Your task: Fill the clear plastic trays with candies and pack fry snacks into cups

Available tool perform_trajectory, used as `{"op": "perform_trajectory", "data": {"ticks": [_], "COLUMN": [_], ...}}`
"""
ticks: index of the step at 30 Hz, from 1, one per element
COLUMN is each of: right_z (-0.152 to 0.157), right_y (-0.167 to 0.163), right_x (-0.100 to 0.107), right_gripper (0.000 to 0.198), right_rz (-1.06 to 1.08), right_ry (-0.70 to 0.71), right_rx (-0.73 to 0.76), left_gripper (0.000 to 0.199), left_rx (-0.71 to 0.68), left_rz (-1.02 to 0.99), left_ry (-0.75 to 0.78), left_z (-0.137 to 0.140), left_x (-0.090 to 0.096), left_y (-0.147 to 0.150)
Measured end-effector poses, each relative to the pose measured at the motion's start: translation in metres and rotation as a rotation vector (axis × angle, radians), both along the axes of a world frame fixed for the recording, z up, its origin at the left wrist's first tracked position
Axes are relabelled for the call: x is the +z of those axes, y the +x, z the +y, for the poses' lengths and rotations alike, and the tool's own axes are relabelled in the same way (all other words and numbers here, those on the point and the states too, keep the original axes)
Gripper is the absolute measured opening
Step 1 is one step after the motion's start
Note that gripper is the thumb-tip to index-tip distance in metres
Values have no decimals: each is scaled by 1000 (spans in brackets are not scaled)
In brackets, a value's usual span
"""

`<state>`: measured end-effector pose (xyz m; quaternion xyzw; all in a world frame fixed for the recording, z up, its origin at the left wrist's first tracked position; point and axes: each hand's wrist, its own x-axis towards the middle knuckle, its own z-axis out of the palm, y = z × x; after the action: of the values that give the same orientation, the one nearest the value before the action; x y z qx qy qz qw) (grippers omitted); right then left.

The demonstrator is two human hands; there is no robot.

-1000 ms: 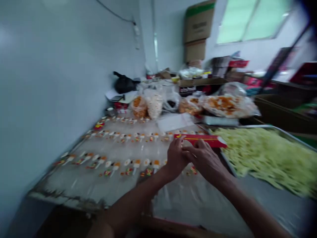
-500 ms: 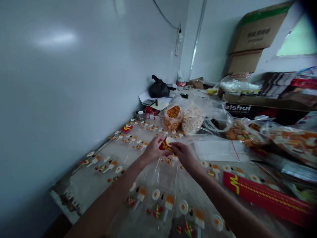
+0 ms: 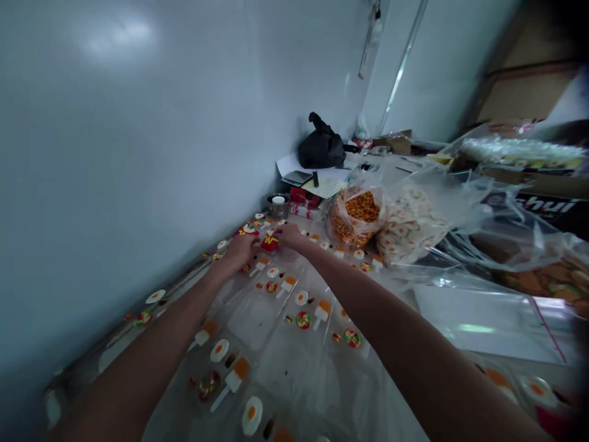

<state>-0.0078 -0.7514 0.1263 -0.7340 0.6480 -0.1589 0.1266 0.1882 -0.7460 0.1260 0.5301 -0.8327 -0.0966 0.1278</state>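
Far along the left side of the table, a small red packet [image 3: 269, 243] with a yellow zigzag mark is between my hands. My right hand [image 3: 289, 234] pinches its upper right edge with the fingertips. My left hand [image 3: 242, 250] lies just left of it, fingers loosely apart, close to another red packet [image 3: 248, 230] with a white top. That second packet is partly hidden behind the left hand. Under both hands spread clear plastic strips with rows of miniature foods, such as a fried egg [image 3: 301, 298], an orange-and-white popsicle [image 3: 322, 313] and a round red-green piece [image 3: 303, 320].
Beyond my right arm stand a clear bag of orange pieces [image 3: 361, 209] and a bag of white pieces [image 3: 409, 221]. A metal cup [image 3: 278, 205], a black bag [image 3: 321, 144] and papers [image 3: 329, 187] sit by the wall [image 3: 184, 123]. A white sheet [image 3: 488, 322] lies at right.
My hands have moved away from me and to the left with the red packet, to beside the other red packet. The camera view has shifted left and closer to the table.
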Motion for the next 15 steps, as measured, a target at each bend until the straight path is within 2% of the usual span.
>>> {"op": "perform_trajectory", "data": {"ticks": [4,7,12,15], "right_z": [11,20,44,101], "right_y": [0,3,-8,-35], "right_x": [-12,-10,17,35], "right_gripper": [31,31,41,37], "right_rz": [118,163,105,68], "right_ry": [-8,-28,-85,-105], "right_rx": [39,61,31,-46], "left_gripper": [34,34,36,37], "left_rx": [-12,-16,36,106], "left_rz": [-20,-23,-21,-21], "left_ry": [-18,-37,-61,-55], "left_z": [-1,2,11,35], "left_x": [-6,-6,15,34], "left_y": [-3,-3,1,5]}}
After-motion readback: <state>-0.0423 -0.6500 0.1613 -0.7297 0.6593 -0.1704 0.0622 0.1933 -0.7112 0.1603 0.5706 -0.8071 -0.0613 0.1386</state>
